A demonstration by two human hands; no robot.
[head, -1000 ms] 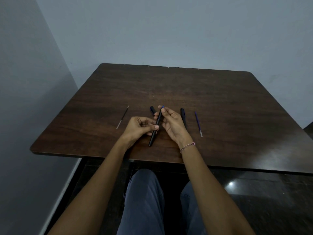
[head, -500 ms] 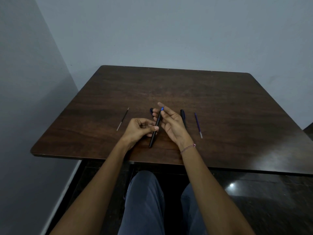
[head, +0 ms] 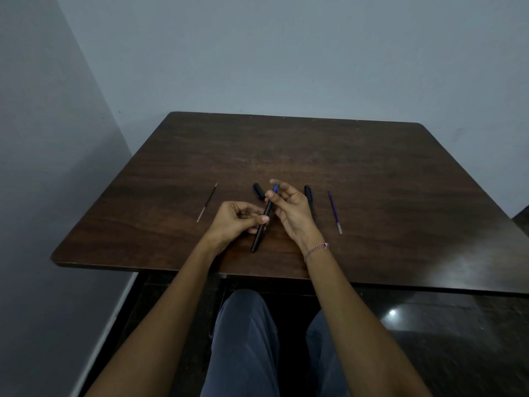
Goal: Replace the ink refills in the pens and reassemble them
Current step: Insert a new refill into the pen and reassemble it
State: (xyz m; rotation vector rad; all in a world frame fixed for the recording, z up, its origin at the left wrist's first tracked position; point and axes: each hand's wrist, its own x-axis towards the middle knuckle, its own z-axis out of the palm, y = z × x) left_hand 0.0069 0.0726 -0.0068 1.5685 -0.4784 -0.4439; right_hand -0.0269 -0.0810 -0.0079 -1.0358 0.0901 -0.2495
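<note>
Both hands meet above the dark wooden table (head: 372, 173): left hand (head: 234, 222) pinches the black pen barrel (head: 262, 227), tilted toward one o'clock; right hand (head: 292, 210) pinches its blue tip. Beyond, at eleven o'clock, lies a cap (head: 258, 191); at two, another pen (head: 308, 196); farther right, a purple refill (head: 333, 209); at nine, a dark refill (head: 207, 202).

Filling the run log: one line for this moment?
left hand: grips pen barrel | right hand: at blue tip | table: cap, two refills, second pen

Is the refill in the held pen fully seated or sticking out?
Sticking out: the blue refill protrudes from the black pen barrel, held by the left hand.
</note>
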